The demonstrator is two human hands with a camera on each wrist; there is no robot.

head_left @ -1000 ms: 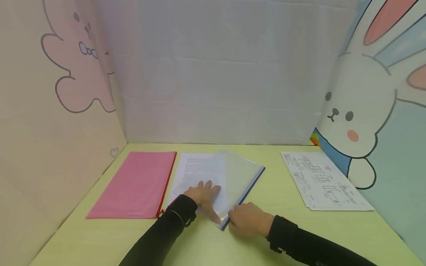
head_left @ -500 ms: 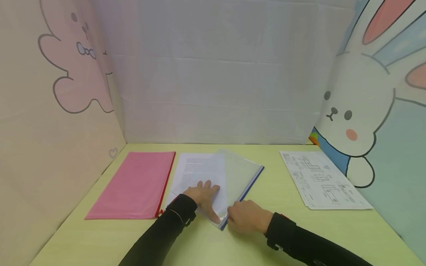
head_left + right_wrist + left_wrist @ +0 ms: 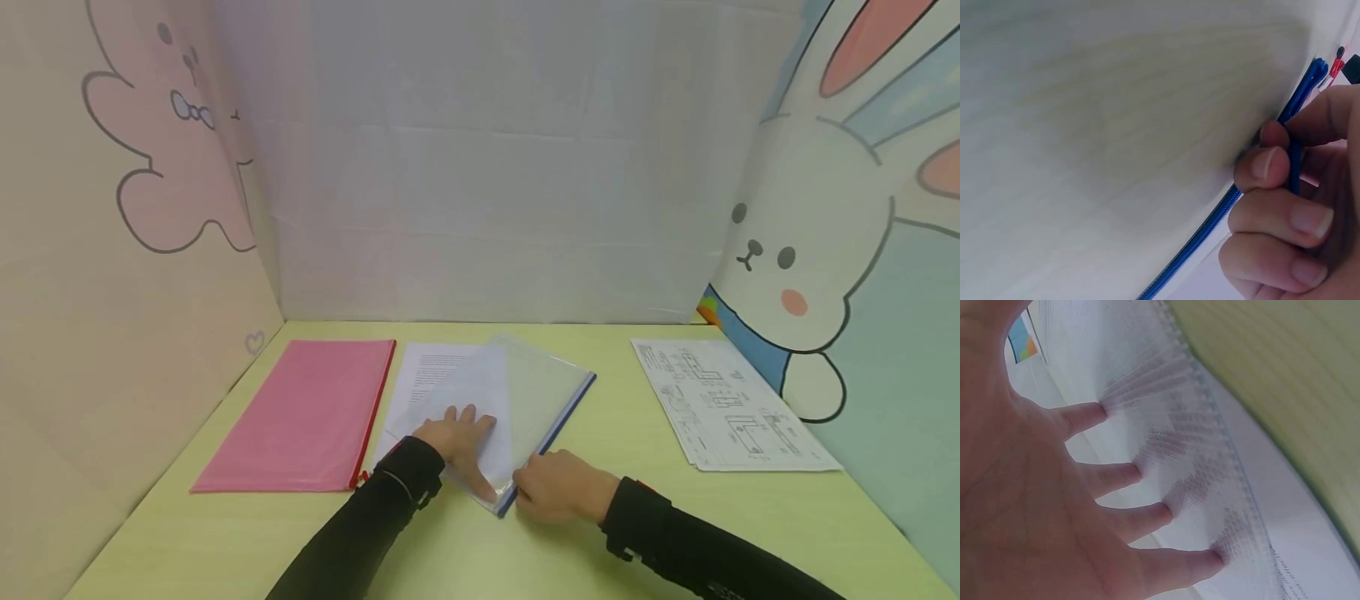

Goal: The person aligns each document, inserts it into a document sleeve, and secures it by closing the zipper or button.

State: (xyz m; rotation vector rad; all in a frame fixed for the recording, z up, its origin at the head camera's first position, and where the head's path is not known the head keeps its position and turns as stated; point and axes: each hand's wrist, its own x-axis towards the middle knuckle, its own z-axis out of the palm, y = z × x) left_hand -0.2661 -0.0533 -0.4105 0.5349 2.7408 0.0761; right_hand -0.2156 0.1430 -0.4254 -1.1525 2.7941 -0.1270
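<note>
A clear mesh zip pouch (image 3: 536, 396) with a blue zipper edge (image 3: 558, 425) lies tilted over white printed sheets (image 3: 435, 375) on the yellow-green table (image 3: 600, 533). My left hand (image 3: 457, 442) presses flat on the pouch, fingers spread; the left wrist view shows the spread fingers (image 3: 1116, 478) on the mesh (image 3: 1179, 425). My right hand (image 3: 558, 487) pinches the blue zipper (image 3: 1294, 106) near the pouch's near corner, with thumb and curled fingers (image 3: 1266, 169) around it.
A pink zip pouch (image 3: 307, 412) lies flat to the left of the sheets. A stack of printed diagram sheets (image 3: 723, 408) sits at the right. Cartoon-printed partition walls (image 3: 825, 233) enclose the table on three sides.
My right hand has slid a little up along the blue zipper edge from the pouch's near corner. The left hand stays pressed where it was.
</note>
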